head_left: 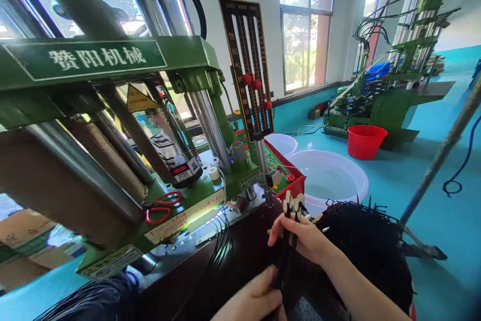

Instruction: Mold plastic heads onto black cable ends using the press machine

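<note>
You grip a bundle of black cables [286, 256], your right hand [303, 233] around it just below the metal connectors [290, 206], your left hand [259, 295] clasping it lower, over the dark counter [244, 243].

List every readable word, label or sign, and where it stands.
"赞阳机械": green sign plate
"赞阳机械有限公司": down the black scale board
Too small or blurred to read: the board's top line, yellow triangle, paper strip, lower nameplate, black curved label.
</note>
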`<state>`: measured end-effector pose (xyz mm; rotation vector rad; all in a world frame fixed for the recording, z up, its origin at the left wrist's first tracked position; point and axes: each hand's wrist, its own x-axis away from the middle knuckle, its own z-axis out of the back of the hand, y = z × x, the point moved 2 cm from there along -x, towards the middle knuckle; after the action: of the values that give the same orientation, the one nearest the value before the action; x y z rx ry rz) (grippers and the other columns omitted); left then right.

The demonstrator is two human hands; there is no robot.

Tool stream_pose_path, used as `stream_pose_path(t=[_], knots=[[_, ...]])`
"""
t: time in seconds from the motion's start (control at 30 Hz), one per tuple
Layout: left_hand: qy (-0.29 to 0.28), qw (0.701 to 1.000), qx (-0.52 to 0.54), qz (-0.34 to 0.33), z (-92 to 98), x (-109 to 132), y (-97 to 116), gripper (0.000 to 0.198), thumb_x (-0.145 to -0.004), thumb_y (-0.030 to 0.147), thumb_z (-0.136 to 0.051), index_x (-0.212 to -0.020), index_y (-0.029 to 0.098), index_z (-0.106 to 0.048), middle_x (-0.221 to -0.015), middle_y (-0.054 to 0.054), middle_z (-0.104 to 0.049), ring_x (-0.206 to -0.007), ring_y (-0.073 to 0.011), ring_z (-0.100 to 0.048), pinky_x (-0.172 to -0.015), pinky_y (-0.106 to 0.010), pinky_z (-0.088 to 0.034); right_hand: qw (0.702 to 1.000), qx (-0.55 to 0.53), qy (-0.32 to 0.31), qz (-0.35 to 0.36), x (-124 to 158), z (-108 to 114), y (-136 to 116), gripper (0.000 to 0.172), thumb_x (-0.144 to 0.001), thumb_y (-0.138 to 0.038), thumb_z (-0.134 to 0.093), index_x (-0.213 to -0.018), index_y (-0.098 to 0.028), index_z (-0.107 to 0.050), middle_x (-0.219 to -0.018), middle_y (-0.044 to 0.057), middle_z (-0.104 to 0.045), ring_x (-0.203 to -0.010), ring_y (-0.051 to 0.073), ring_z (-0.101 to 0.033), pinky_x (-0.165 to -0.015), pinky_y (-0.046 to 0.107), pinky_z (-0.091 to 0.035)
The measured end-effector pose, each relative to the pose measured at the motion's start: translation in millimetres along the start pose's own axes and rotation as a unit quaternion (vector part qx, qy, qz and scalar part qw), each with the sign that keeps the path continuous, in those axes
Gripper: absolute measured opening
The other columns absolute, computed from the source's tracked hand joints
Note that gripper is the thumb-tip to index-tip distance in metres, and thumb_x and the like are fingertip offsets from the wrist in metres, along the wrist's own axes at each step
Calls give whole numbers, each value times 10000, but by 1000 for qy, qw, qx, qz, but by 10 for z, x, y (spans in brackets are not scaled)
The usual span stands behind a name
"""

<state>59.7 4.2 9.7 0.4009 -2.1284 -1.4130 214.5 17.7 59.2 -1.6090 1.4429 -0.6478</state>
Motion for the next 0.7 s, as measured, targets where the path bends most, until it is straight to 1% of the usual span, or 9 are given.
stream_pose_path(t=[0.1,0.17,0.27,0.37,0.43,0.47,0.53,0.6,0.7], knots=[[22,988,130,-77,-137,15,-192,498,-524,410,-754,-943,244,-542,-577,-1,-603,-491,-146,-557,-449,-229,-398,988,83,-114,-66,140,-152,141,301,-838,-349,-490,-816,-122,-686,-868,113,-682,-908,237,-593,-897,402,-358],[41,979,175,-100,-240,-29,-263,541,-524,496,-730,-957,235,-537,-549,-4,-588,-494,-163,-564,-464,-255,-423,975,122,-150,-110,220,-213,278,271,-809,-344,-526,-845,-139,-700,-1047,109,-638,-1004,245,-550,-912,388,-355],[90,956,252,-119,-352,-130,-313,499,-604,578,-638,-914,206,-518,-409,43,-493,-323,-91,-421,-369,-213,-373,974,108,-126,-155,220,-189,434,263,-770,-334,-574,-945,-174,-688,-1150,95,-592,-1068,244,-519,-938,379,-344],[104,948,276,-119,-420,-197,-362,398,-666,549,-603,-786,181,-508,-297,89,-369,-220,-44,-243,-278,-173,-274,987,23,-103,-122,50,-113,394,446,-777,-423,-554,-1175,-221,-563,-1191,101,-571,-1113,244,-498,-974,417,-309],[94,958,246,-113,-449,-211,-388,381,-678,530,-602,-724,164,-506,-294,74,-386,-211,-45,-257,-262,-168,-248,988,32,-120,-86,-104,-95,264,515,-794,-480,-512,-1251,-244,-483,-1272,93,-507,-1161,237,-458,-988,426,-291],[93,962,232,-107,-456,-211,-391,374,-685,517,-601,-706,154,-510,-312,60,-412,-217,-46,-279,-262,-166,-241,983,79,-145,-79,-173,-106,191,503,-809,-482,-489,-1249,-238,-485,-1288,88,-493,-1180,228,-438,-995,419,-283],[104,964,222,-100,-451,-208,-366,368,-700,496,-594,-683,134,-525,-366,35,-457,-237,-48,-325,-266,-170,-235,950,202,-217,-99,-274,-158,72,435,-849,-451,-436,-1195,-210,-543,-1229,84,-549,-1156,209,-465,-994,399,-294],[141,953,246,-106,-423,-206,-302,361,-693,473,-610,-669,119,-540,-422,26,-477,-270,-50,-370,-290,-178,-267,898,306,-289,-133,-322,-219,12,408,-875,-418,-385,-1140,-186,-592,-1138,80,-613,-1091,201,-525,-962,379,-343],[195,928,291,-129,-381,-215,-196,354,-651,447,-658,-677,109,-558,-456,19,-493,-315,-63,-417,-335,-195,-317,842,402,-330,-143,-342,-268,6,398,-872,-381,-393,-1184,-197,-558,-1162,72,-599,-1086,203,-531,-928,350,-385]])
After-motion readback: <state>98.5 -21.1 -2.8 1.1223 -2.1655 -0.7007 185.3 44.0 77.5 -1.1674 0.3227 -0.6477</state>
